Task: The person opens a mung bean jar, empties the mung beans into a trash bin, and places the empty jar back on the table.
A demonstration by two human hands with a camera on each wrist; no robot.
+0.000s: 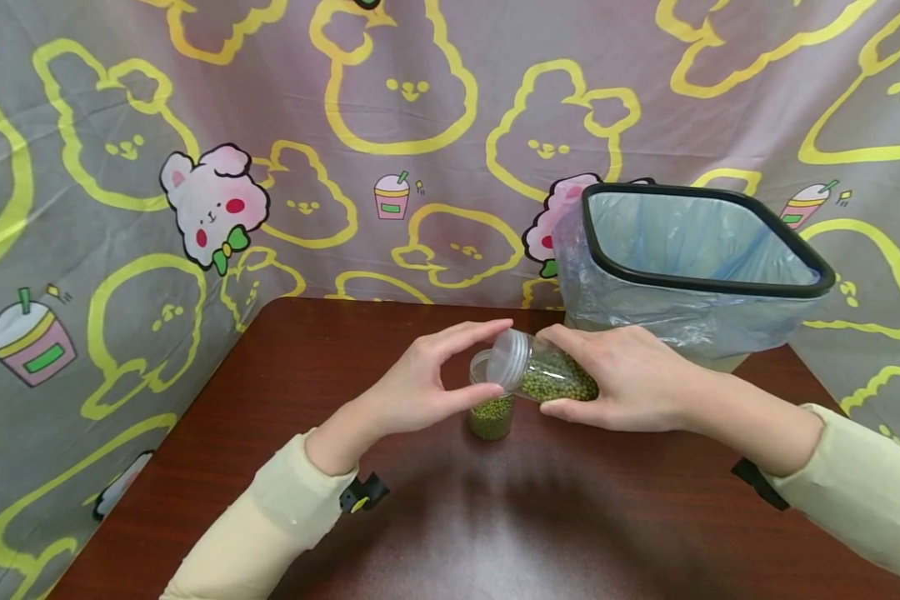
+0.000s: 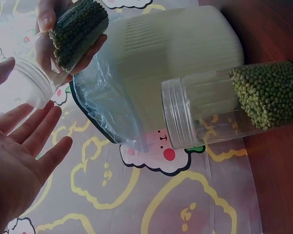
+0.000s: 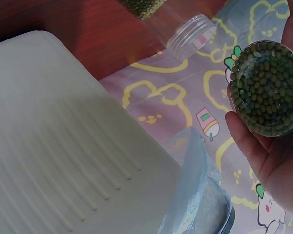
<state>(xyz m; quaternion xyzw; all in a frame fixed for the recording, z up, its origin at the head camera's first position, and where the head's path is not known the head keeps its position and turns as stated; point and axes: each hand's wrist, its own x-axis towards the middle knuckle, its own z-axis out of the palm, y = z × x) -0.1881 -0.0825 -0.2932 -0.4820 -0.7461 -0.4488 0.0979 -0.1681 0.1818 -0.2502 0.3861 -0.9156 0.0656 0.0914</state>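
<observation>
My right hand (image 1: 630, 375) grips a clear plastic jar (image 1: 558, 372) of green mung beans, tipped nearly onto its side above the table. Its bean-covered bottom (image 3: 267, 87) faces the right wrist camera. At the jar's other end is a translucent ribbed lid (image 1: 507, 360), pointing left. My left hand (image 1: 427, 379) pinches this lid between thumb and index finger; its other fingers (image 2: 39, 129) are spread. Just behind and below the lid, a second clear jar (image 1: 491, 417) stands upright on the table, partly filled with mung beans; the held jar's lid hides part of its top.
At the back right stands a pale bin (image 2: 190, 44) with a black rim (image 1: 712, 287) and a blue plastic liner (image 1: 675, 317). The dark red-brown table (image 1: 255, 467) runs back to a patterned cloth (image 1: 450, 175) hanging behind and along the sides.
</observation>
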